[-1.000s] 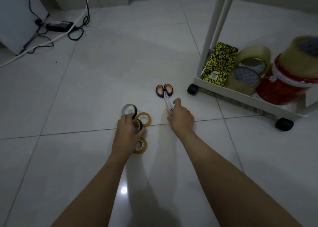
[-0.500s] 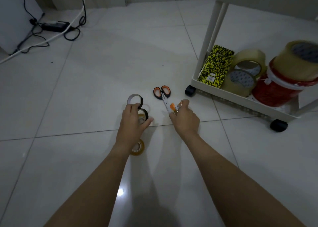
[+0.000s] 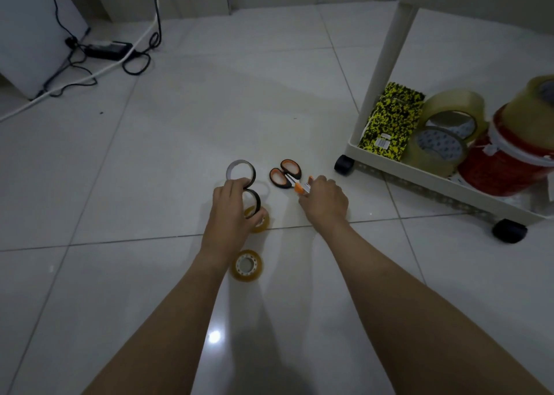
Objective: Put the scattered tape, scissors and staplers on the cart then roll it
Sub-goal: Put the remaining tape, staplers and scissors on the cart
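Head view, floor level. My left hand [image 3: 232,207] grips black-rimmed tape roll [image 3: 251,200], second such roll [image 3: 240,170] just beyond fingertips, amber roll [image 3: 261,220] partly under hand, another amber roll [image 3: 247,265] by wrist. My right hand [image 3: 325,202] pinches blade end of orange-handled scissors [image 3: 286,174]; handles rest on floor tile. Cart [image 3: 446,181] near, right. Risks as I judge: blade-end pinch may slip or nick fingers; one hand gathering several rolls may drop one, rolling off across smooth tile.
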